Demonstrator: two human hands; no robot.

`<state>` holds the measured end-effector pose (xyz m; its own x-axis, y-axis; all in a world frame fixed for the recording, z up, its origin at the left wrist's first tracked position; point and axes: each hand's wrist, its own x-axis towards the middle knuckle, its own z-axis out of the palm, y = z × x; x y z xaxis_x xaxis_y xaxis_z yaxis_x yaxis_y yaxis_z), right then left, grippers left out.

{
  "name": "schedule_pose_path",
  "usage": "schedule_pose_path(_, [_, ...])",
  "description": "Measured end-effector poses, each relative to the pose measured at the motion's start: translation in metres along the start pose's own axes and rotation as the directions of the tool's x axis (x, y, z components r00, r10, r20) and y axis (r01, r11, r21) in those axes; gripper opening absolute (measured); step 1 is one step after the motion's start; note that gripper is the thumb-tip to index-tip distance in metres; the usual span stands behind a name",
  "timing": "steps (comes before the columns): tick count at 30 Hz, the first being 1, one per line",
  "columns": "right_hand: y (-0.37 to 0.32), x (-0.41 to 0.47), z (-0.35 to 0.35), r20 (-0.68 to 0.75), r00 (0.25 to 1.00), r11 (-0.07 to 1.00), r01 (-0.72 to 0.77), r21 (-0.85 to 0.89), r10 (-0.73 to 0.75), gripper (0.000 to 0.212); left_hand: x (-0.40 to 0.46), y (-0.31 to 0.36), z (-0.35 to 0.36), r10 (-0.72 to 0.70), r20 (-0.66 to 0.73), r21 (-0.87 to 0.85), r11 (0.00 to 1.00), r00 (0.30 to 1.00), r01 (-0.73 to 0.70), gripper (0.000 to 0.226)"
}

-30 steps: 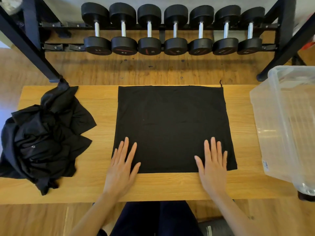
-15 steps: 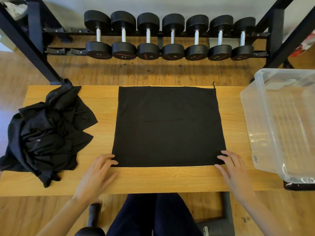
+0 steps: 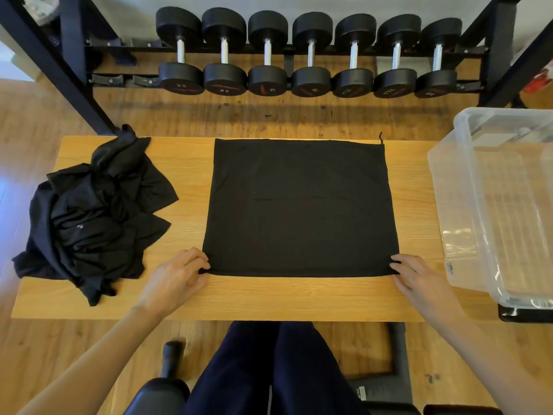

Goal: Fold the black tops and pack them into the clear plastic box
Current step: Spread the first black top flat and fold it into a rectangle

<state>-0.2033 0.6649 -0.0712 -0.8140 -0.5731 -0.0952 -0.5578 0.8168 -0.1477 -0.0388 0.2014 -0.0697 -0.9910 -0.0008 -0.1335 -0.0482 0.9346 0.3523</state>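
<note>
A wooden tabletop [image 3: 269,298] stands in front of a rack of dumbbells [image 3: 308,55]. In its middle a black top [image 3: 299,205] lies flat as a folded square, reaching to the far edge. The left hand [image 3: 176,275] pinches its near left corner, and the right hand [image 3: 419,274] has curled fingers on the near right corner. I judge that the next fold is beginning; both corners must rise together. A heap of tops [image 3: 92,220] waits at the left edge. The clear box [image 3: 443,205] at the right edge looks empty.

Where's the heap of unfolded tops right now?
In the head view, the heap of black tops lies on the left end of the wooden table, left of the flat top and beyond the left hand.
</note>
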Motion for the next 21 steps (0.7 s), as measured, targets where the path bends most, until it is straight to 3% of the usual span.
schedule_pose_path(8, [0.004, 0.009, -0.004, 0.001, 1.000, 1.000, 0.020, 0.004, -0.020, 0.026, 0.009, 0.005, -0.009, -0.056, 0.032, 0.022, 0.998, 0.998, 0.055, 0.016])
schedule_pose_path(11, [-0.001, 0.017, -0.017, 0.030, 0.994, 0.982, -0.105, 0.157, 0.101, 0.017, 0.014, 0.009, -0.020, -0.167, 0.061, -0.059, 0.984, 0.984, 0.170, 0.014])
schedule_pose_path(14, [-0.003, 0.029, -0.032, 0.072, 0.941, 0.853, -0.332, 0.403, 0.332, 0.011, 0.024, 0.012, -0.032, -0.331, 0.113, -0.218, 0.912, 0.937, 0.348, 0.011])
schedule_pose_path(17, [-0.006, 0.052, -0.047, 0.094, 0.897, 0.673, -0.390, 0.629, 0.432, 0.010, 0.042, 0.015, -0.045, -0.444, 0.150, -0.443, 0.769, 0.883, 0.461, 0.010])
schedule_pose_path(21, [-0.011, 0.088, -0.067, 0.183, 0.812, 0.395, -0.450, 0.801, 0.554, 0.012, 0.072, 0.016, -0.059, -0.531, 0.151, -0.660, 0.574, 0.834, 0.485, 0.005])
